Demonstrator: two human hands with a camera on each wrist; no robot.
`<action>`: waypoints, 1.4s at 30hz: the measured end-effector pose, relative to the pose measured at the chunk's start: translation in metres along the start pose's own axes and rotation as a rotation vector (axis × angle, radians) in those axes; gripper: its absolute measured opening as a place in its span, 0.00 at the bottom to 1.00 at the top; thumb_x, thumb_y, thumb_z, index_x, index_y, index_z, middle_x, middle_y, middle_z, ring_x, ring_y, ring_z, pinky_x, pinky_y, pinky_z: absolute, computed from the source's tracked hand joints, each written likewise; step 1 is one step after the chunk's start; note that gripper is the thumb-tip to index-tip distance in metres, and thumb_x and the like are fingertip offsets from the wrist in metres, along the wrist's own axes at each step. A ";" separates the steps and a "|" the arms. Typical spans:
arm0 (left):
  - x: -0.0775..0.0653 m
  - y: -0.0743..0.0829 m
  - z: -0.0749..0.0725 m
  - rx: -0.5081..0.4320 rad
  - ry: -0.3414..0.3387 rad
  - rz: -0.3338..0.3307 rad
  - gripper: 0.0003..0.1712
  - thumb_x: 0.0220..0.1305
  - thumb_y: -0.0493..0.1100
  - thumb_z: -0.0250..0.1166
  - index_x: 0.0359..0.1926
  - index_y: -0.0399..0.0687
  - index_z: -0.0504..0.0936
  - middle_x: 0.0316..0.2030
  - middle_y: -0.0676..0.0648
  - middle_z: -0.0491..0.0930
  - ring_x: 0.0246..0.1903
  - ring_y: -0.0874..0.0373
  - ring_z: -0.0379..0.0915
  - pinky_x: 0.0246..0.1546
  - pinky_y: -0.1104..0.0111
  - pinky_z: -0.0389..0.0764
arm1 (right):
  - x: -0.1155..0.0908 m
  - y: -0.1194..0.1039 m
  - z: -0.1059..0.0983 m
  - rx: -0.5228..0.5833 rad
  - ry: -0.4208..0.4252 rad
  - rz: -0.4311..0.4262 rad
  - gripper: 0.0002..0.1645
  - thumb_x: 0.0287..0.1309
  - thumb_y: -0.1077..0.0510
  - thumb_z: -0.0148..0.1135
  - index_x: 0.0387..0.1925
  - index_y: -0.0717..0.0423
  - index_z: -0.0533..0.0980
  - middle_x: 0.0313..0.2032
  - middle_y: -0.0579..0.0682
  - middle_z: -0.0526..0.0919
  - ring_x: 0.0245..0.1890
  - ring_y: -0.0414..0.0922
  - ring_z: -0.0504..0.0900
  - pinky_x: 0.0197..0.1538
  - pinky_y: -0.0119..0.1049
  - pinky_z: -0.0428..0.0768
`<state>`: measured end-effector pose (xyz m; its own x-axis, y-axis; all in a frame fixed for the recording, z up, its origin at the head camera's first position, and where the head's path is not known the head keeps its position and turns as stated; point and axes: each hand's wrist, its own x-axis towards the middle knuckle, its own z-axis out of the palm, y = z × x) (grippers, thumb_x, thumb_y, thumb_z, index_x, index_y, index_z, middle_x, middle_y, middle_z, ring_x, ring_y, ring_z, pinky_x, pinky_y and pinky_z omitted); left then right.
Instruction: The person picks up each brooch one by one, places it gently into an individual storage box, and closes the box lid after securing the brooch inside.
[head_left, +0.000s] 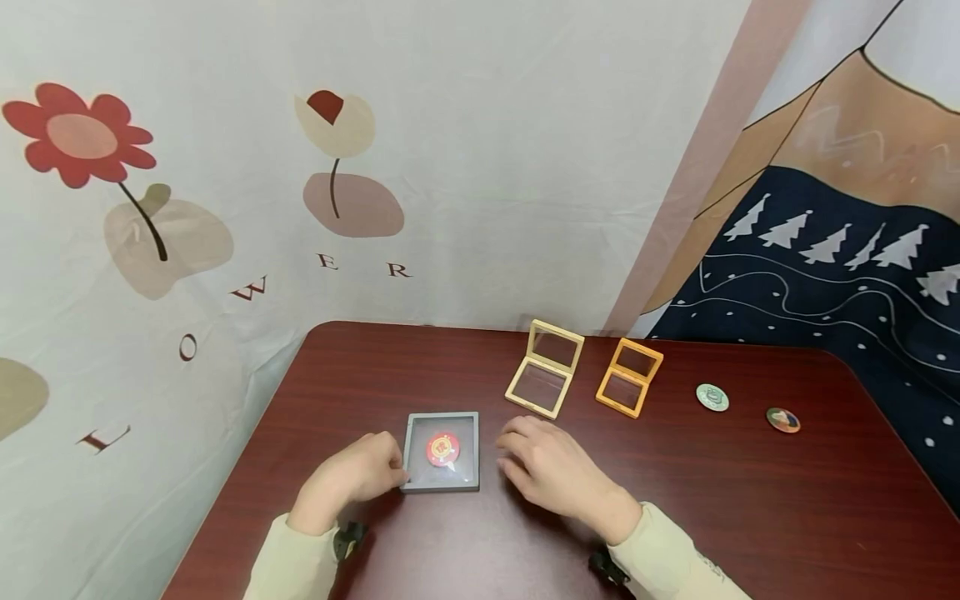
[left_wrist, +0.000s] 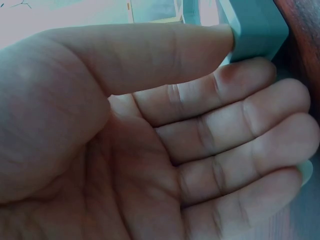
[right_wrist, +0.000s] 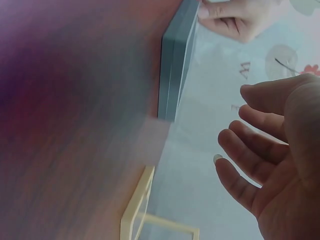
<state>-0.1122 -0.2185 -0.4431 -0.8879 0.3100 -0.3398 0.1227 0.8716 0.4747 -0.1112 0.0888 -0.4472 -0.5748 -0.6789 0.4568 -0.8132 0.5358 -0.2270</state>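
Left hand (head_left: 356, 471) pinches gray frame (head_left: 442, 487) by corner; right hand (head_left: 553, 468) released, near it

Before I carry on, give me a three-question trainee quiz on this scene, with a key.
1. Which hand pinches the edge of the grey case?
2. True or false: the orange case stands open.
3. How many discs lie on the table outside the cases: a) one, b) two, c) three?

Key:
1. The left hand; the right hand is apart from it.
2. True; its lid is raised.
3. b; the pale green disc and the multicoloured disc.
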 end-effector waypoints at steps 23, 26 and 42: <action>-0.003 0.032 -0.012 0.043 0.180 -0.034 0.24 0.63 0.33 0.62 0.13 0.51 0.65 0.13 0.56 0.54 0.17 0.61 0.50 0.21 0.66 0.55 | -0.075 0.065 -0.042 -0.138 0.101 0.192 0.15 0.57 0.60 0.75 0.47 0.59 0.84 0.46 0.51 0.84 0.47 0.49 0.83 0.49 0.49 0.83; 0.004 0.042 -0.015 0.053 0.257 0.009 0.14 0.66 0.35 0.62 0.22 0.47 0.78 0.14 0.56 0.61 0.18 0.61 0.57 0.22 0.65 0.61 | -0.083 0.071 -0.048 -0.159 0.108 0.211 0.16 0.56 0.61 0.76 0.46 0.60 0.85 0.46 0.52 0.85 0.46 0.49 0.84 0.49 0.50 0.83; 0.060 0.089 -0.010 0.057 0.600 0.212 0.11 0.70 0.46 0.67 0.48 0.47 0.88 0.44 0.49 0.87 0.45 0.49 0.83 0.43 0.51 0.82 | -0.121 0.110 -0.083 -0.248 0.181 0.433 0.16 0.56 0.64 0.73 0.46 0.63 0.83 0.45 0.59 0.84 0.44 0.57 0.83 0.46 0.59 0.81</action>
<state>-0.1586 -0.1264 -0.4131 -0.9336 0.2256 0.2785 0.3315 0.8387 0.4320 -0.1233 0.2716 -0.4560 -0.8105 -0.2836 0.5125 -0.4466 0.8653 -0.2276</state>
